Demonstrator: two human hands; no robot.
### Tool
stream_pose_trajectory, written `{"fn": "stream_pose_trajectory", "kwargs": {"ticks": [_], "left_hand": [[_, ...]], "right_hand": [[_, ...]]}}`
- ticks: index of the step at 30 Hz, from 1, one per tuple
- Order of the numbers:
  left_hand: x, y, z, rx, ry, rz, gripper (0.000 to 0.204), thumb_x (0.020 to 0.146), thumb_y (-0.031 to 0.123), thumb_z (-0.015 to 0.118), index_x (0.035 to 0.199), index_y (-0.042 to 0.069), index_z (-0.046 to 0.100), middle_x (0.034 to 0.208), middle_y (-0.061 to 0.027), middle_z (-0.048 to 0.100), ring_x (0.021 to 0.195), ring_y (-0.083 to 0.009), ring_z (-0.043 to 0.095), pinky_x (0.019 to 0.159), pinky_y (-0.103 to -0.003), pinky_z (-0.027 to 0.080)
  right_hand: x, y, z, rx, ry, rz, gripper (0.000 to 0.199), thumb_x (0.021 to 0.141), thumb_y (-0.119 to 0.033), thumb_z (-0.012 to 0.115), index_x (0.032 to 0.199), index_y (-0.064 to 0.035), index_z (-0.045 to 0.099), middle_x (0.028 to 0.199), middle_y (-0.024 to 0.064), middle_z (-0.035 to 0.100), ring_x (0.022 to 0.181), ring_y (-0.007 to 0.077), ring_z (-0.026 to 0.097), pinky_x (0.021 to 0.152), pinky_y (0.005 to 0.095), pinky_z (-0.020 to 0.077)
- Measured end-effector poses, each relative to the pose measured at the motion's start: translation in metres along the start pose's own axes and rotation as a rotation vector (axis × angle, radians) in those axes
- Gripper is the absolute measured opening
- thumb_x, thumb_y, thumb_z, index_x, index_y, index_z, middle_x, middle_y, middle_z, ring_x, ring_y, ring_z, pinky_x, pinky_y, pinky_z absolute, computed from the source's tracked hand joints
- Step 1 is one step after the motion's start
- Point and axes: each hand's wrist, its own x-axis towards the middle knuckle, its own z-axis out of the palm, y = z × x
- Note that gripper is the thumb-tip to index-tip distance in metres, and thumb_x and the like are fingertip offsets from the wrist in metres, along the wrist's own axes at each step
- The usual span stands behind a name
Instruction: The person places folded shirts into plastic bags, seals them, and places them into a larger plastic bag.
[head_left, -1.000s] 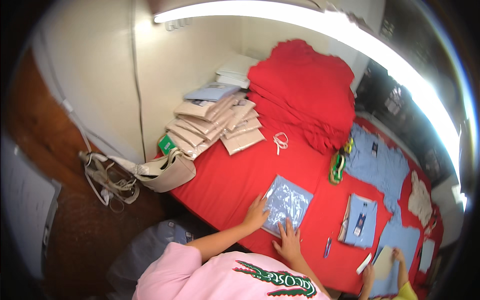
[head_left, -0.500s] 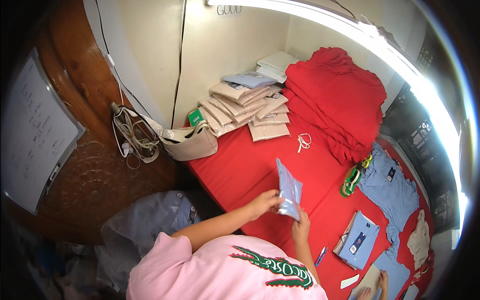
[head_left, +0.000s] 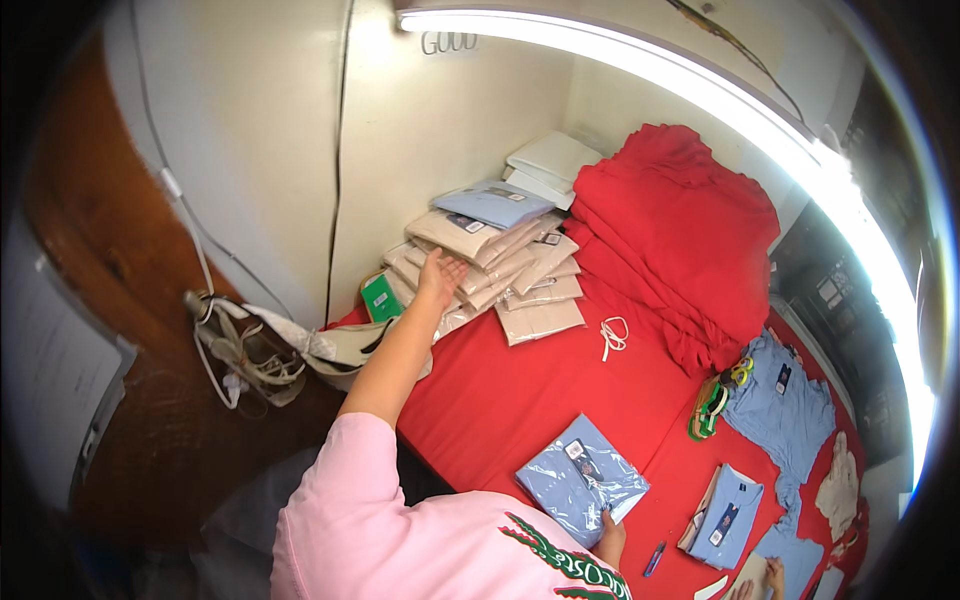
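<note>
We reach our left hand (head_left: 440,275) out flat, fingers spread, palm resting on the beige packs (head_left: 480,270); it grips nothing. A blue pack (head_left: 492,203) lies on top of that stack, just beyond our fingertips. Our right hand (head_left: 608,535) rests with its fingertips on the near edge of the bagged blue shirt (head_left: 582,478) on the red cloth (head_left: 520,390); whether it pinches the bag we cannot tell.

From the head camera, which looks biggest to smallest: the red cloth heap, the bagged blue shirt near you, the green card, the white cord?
1. red cloth heap
2. bagged blue shirt, though nearness enlarges it
3. green card
4. white cord, about like the card; unsure
</note>
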Motion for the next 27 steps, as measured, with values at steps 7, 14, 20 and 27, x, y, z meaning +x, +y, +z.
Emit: {"fn": "stream_pose_trajectory", "kwargs": {"ticks": [7, 14, 20, 27], "left_hand": [[0.076, -0.013, 0.060, -0.081, -0.021, -0.008, 0.064, 0.093, 0.041, 0.073, 0.142, 0.005, 0.056, 0.137, -0.0148, 0.065, 0.120, -0.0337, 0.065, 0.102, -0.053, 0.052], [0.129, -0.018, 0.088, -0.108, -0.021, -0.002, 0.067, 0.089, 0.035, 0.083, 0.143, 0.005, 0.056, 0.136, -0.0145, 0.066, 0.117, -0.0335, 0.067, 0.100, -0.054, 0.054], [0.168, -0.021, 0.096, -0.242, -0.100, 0.072, 0.073, 0.089, 0.038, 0.084, 0.147, 0.006, 0.052, 0.143, -0.0148, 0.061, 0.121, -0.0358, 0.065, 0.102, -0.054, 0.054], [0.160, -0.040, 0.188, -0.116, 0.286, -0.073, 0.100, 0.070, 0.023, 0.098, 0.146, -0.007, 0.041, 0.140, -0.0216, 0.060, 0.119, -0.0400, 0.065, 0.095, -0.059, 0.058]], "right_hand": [[0.013, 0.019, -0.011, -0.053, 0.136, -0.065, 0.042, 0.095, -0.010, 0.067, 0.133, 0.0060, 0.059, 0.116, 0.0162, 0.070, 0.102, 0.0288, 0.069, 0.094, 0.0432, 0.0547], [0.010, 0.013, 0.006, -0.005, 0.182, 0.029, 0.038, 0.094, -0.009, 0.069, 0.128, 0.0049, 0.063, 0.118, 0.0141, 0.070, 0.102, 0.0274, 0.069, 0.095, 0.0419, 0.0547], [0.013, 0.012, 0.026, 0.192, -0.004, 0.274, 0.048, 0.092, -0.005, 0.069, 0.137, 0.0062, 0.055, 0.122, 0.0177, 0.069, 0.106, 0.0311, 0.070, 0.097, 0.0460, 0.0572], [-0.021, -0.009, 0.093, 0.187, 0.007, 0.330, 0.047, 0.094, 0.002, 0.066, 0.138, 0.0071, 0.052, 0.123, 0.0199, 0.067, 0.110, 0.0352, 0.070, 0.099, 0.0498, 0.0578]]}}
